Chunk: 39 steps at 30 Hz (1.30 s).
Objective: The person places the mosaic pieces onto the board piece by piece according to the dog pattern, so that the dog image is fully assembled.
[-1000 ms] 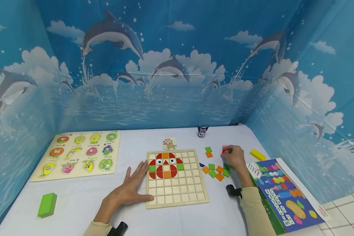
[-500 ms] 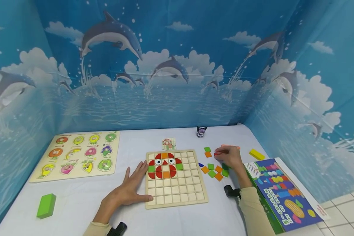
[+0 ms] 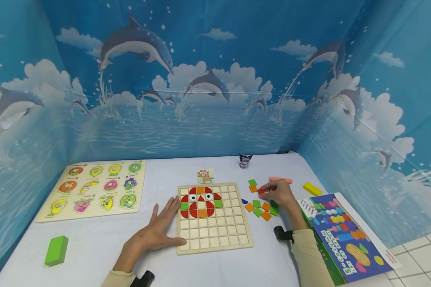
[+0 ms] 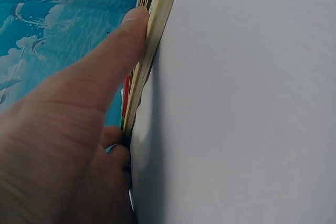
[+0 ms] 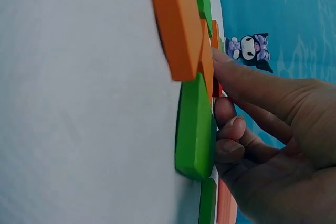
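Note:
A wooden grid board lies on the white table, with red, orange and green tiles forming a face with two eyes in its upper left. My left hand rests along the board's left side, fingers straight, thumb on the lower left corner. To the right of the board, my right hand pinches a red tile low over the table, close beside an orange tile. In the right wrist view the fingers mostly hide the red tile. Several loose green and orange tiles lie just below that hand.
A small pattern card lies behind the board, and a small figurine stands to its right. A fruit puzzle board and green block are left; a salmon stick, yellow block and box are right.
My right hand has moved left with the red tile, up to the orange tile, uncovering the salmon stick behind it. The left hand stays in place on the board.

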Available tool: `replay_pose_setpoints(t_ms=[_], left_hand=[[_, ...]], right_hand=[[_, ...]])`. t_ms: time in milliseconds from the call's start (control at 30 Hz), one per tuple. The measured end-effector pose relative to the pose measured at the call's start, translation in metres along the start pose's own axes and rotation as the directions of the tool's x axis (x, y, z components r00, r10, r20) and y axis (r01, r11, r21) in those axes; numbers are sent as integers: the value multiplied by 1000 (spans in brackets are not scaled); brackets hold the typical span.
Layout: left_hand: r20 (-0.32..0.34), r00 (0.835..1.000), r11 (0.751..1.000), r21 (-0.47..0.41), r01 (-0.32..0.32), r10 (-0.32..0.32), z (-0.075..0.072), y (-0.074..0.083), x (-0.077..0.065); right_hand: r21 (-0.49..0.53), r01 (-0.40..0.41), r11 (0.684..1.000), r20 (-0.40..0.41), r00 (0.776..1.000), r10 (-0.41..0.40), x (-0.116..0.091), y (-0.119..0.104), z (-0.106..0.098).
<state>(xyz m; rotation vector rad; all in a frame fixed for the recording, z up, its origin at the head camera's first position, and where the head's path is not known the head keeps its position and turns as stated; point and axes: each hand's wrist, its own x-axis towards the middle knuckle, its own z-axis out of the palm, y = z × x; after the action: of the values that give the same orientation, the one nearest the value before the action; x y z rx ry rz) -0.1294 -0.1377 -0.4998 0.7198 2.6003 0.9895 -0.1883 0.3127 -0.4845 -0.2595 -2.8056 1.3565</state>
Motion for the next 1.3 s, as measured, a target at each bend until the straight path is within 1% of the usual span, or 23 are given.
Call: replay_pose_setpoints(t_ms=[167,233,333,433,467,533,600,700,767,833,867,933,1033,1167,1233,1300], left_hand=[[-2,1000,1000,6,0,0,0,0,0],[-2,1000,1000,2,-1,1,0,0,0],[0,1000,1000,-1,1,-1,-1,0,-1],[1,1000,1000,-5,4,-4,-1,1,-1],[1,1000,1000,-5,5,-5,-1,0,-1],[-2,1000,1000,-6,3,-3,-1,0,-1],[-2,1000,1000,-5,2,-2,-1,0,-1],[-4,1000,1000,-1,0,0,0,-1,0],[-3,1000,1000,-3,-1,1,0,-1,0],[-2,1000,1000,-4,-1,1,0,-1,0],[-1,1000,1000,-5,0,0,0,0,0],[-1,1000,1000,-7,2,-2,0,0,0],[0,1000,1000,-7,5,-5,0,1,0],[-2,1000,1000,-4,5,-5,0,0,0],[-2,1000,1000,-4,5,-5,0,0,0],[-3,1000,1000,-4,7,-7,0,-1,0]], right_hand=[[-23,81,996,30,996,-81,0,1,-2],[-12,96,995,44,994,-96,0,1,-3],[32,89,996,80,993,-92,-3,-3,-4],[101,95,990,149,983,-110,-6,-9,-4],[128,100,987,174,977,-122,-7,-12,-3],[184,118,976,239,958,-161,-9,-19,1],[242,133,961,309,928,-207,-12,-26,7],[299,122,946,407,881,-242,-17,-37,19],[306,128,944,455,851,-262,-20,-43,27],[291,134,947,485,833,-267,-23,-49,36],[279,155,948,491,825,-280,-24,-51,40],[248,185,951,496,819,-289,-25,-55,48],[226,185,956,500,821,-277,-26,-57,57],[243,153,958,522,812,-262,-28,-58,64],[256,150,955,531,804,-269,-28,-59,65],[262,155,953,532,801,-276,-28,-60,66]])
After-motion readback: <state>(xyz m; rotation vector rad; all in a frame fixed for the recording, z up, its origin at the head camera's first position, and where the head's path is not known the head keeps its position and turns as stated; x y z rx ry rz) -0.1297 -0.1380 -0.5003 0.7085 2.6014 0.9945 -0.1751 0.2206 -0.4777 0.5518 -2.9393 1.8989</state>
